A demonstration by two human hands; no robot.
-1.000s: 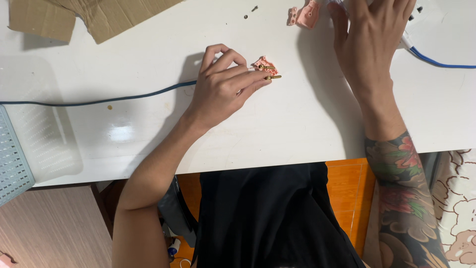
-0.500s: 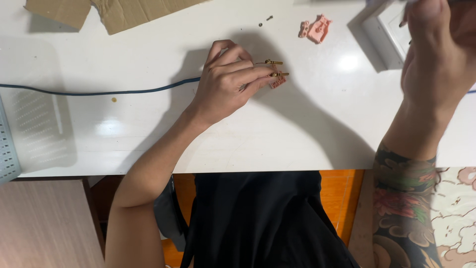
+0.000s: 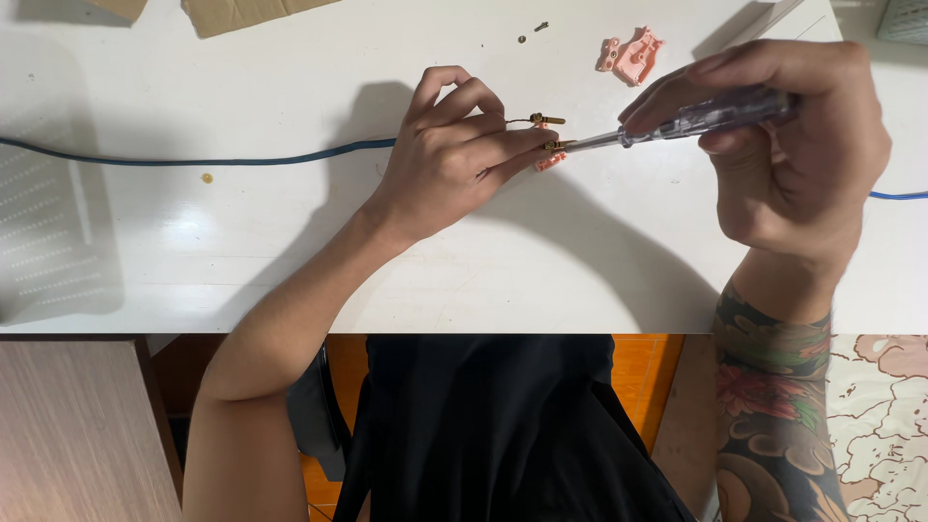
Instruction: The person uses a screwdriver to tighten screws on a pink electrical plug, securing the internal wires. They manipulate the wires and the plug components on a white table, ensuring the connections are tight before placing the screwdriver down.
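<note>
My left hand rests on the white table and pinches a small pink plug part with brass terminals at the end of a blue cable. My right hand grips a screwdriver with a clear handle. Its metal tip touches the brass terminal by my left fingertips.
Loose pink plug pieces and two small screws lie at the far side of the table. Cardboard sits at the far left edge. A pale mesh object lies at the left. The table's front edge runs just before my body.
My right hand has picked up the screwdriver from the far right and brought its tip to the plug part. My left hand has kept its hold on the part.
</note>
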